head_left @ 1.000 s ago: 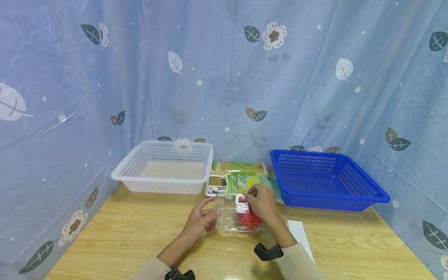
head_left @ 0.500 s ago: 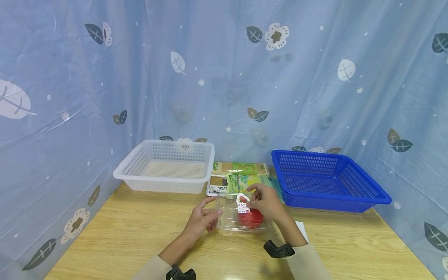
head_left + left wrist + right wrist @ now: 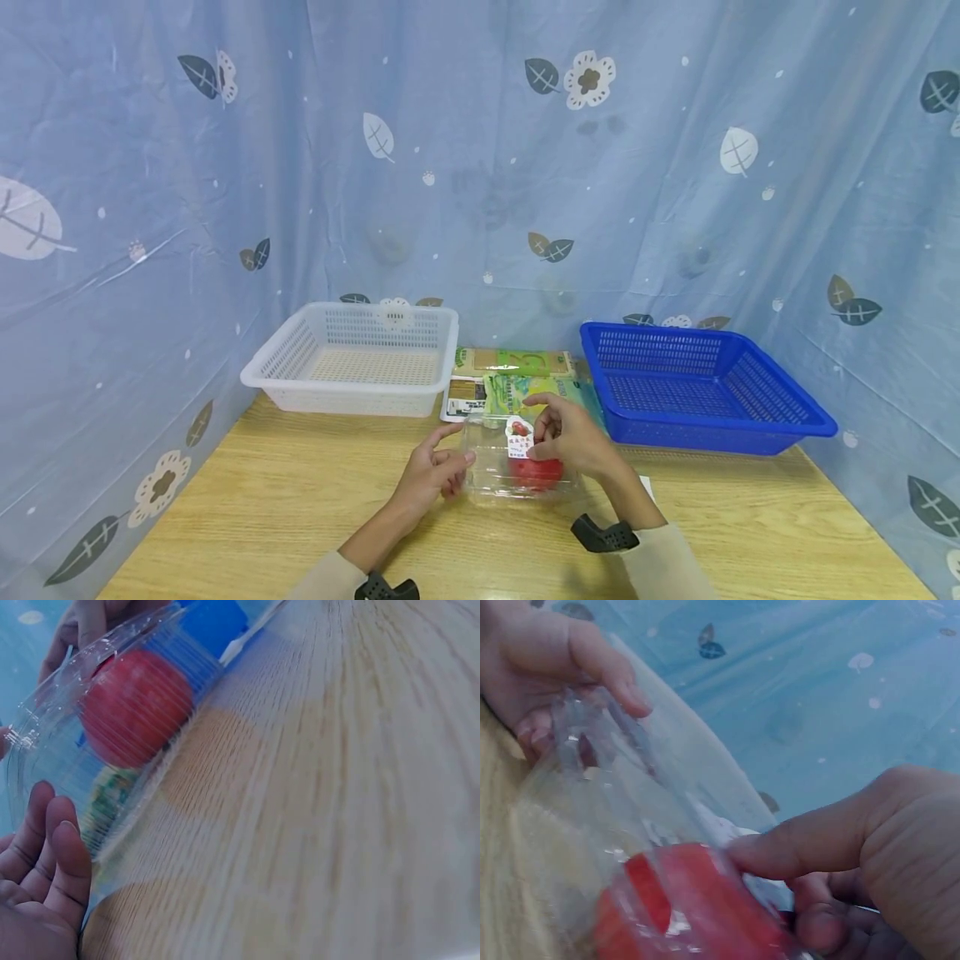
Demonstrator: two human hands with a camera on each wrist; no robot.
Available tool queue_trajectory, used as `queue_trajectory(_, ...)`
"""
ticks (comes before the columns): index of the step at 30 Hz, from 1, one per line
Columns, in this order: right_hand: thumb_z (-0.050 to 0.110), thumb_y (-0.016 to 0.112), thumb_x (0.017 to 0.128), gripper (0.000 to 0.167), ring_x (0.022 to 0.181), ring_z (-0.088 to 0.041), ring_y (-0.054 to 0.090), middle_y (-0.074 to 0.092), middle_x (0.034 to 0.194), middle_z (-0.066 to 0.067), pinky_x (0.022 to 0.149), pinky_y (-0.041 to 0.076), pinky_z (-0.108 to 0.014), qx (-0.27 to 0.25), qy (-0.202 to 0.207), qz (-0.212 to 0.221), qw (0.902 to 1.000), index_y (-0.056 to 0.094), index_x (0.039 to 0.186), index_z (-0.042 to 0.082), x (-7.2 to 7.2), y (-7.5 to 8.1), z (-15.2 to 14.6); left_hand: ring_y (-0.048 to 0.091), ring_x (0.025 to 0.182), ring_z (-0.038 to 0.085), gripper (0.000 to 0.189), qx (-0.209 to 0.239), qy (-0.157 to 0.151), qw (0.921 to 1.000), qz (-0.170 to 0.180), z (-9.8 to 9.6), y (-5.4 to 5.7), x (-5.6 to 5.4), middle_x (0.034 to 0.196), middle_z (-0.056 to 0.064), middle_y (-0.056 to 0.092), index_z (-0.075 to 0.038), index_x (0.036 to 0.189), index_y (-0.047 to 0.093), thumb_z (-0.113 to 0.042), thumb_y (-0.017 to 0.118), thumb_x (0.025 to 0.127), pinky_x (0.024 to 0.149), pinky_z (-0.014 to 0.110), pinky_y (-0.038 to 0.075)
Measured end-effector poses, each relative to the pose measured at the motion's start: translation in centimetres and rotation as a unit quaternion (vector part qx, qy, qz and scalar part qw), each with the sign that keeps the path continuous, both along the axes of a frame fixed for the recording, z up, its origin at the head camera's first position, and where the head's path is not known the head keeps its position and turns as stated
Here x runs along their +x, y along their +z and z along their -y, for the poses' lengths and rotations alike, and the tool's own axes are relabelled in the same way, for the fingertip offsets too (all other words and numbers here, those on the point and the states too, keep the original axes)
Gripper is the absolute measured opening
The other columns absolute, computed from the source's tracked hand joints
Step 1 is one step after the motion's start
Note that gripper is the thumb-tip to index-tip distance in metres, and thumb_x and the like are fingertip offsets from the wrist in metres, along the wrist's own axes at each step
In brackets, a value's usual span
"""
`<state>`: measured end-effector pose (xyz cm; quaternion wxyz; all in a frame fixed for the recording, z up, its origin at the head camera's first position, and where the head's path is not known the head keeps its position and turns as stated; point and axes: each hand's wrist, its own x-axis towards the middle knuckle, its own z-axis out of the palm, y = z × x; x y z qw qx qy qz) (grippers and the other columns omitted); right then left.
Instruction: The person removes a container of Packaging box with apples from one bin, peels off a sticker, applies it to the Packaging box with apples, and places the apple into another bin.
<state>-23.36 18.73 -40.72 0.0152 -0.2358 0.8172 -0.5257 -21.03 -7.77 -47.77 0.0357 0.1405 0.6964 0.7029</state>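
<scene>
Shifted since the earlier frame: right grip [image 3: 572, 437], lower now along the right edge of the label [image 3: 519, 440]; hardly changed: left grip [image 3: 423, 475]. Underneath everything, wooden worktop [image 3: 247, 483]; toward the back, blue basket [image 3: 708, 435] and white basket [image 3: 345, 400], with a yellow-green packet [image 3: 517, 390] between, printed in characters too small to read. In front of these, between both grips, a clear plastic box [image 3: 487, 467]; whether resting flat on the worktop, cannot tell. Probably light, thin-walled and springy, slick on the smooth faces, liable to dent if squeezed; best taken by the rim or ribbed sides rather than the middle of the lid. Pinched at the left end by the left grip, thumb above and fingers below. Inside, toward the right, a red round fruit [image 3: 542, 473], likely most of the weight, firm but bruisable, apt to roll if tipped. Smallest, on top of the box: that white label, bearing a red picture above rows of small characters, illegible here; no brand to make out. At its lower right edge, right thumb, with fingers curled close by; whether pinching or only pressing, cannot tell.
</scene>
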Motion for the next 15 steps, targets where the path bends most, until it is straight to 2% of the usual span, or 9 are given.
queue_trajectory(2, -0.006, 0.079, 0.079, 0.058, 0.063, -0.016, 0.05, 0.059, 0.08, -0.01, 0.052, 0.045, -0.024, 0.018, -0.035, -0.016, 0.9991, 0.057, 0.132, -0.002, 0.0, -0.2, 0.5, 0.055, 0.057, 0.014, 0.068, 0.002, -0.003, 1.0, -0.001, 0.0, 0.0, 0.0, 0.069, 0.002, 0.062, -0.009, 0.152, 0.039, -0.025, 0.072, 0.095, 0.05, 0.023, 0.045)
queue_trajectory(4, 0.001, 0.08, 0.083, 0.049, 0.06, -0.016, 0.049, 0.057, 0.075, -0.005, 0.05, 0.044, -0.026, 0.046, -0.088, -0.033, 0.9945, 0.061, 0.128, -0.001, 0.1, -0.3, 1.3, 0.055, 0.057, 0.014, 0.068, 0.003, -0.006, 1.0, -0.001, 0.1, 0.0, 0.0, 0.069, 0.002, 0.062, -0.008, 0.153, 0.039, -0.024, 0.072, 0.095, 0.05, 0.023, 0.045)
queue_trajectory(8, 0.017, 0.082, 0.086, 0.041, 0.053, -0.015, 0.046, 0.051, 0.064, -0.001, 0.046, 0.041, -0.029, 0.101, -0.187, -0.054, 0.9756, 0.066, 0.12, 0.001, -0.3, -0.8, 2.6, 0.055, 0.057, 0.014, 0.068, 0.002, -0.007, 1.0, 0.0, 0.1, 0.0, 0.0, 0.07, 0.003, 0.062, -0.006, 0.153, 0.038, -0.022, 0.072, 0.095, 0.05, 0.023, 0.044)
queue_trajectory(15, 0.027, 0.078, 0.088, 0.036, 0.056, -0.019, 0.05, 0.054, 0.061, -0.002, 0.053, 0.042, -0.032, 0.169, -0.273, -0.055, 0.9456, 0.068, 0.112, 0.002, -0.8, -0.7, 3.7, 0.056, 0.057, 0.013, 0.067, 0.002, -0.008, 1.0, -0.004, 0.0, -0.1, -0.1, 0.07, 0.001, 0.062, -0.008, 0.153, 0.038, -0.023, 0.071, 0.096, 0.051, 0.022, 0.045)
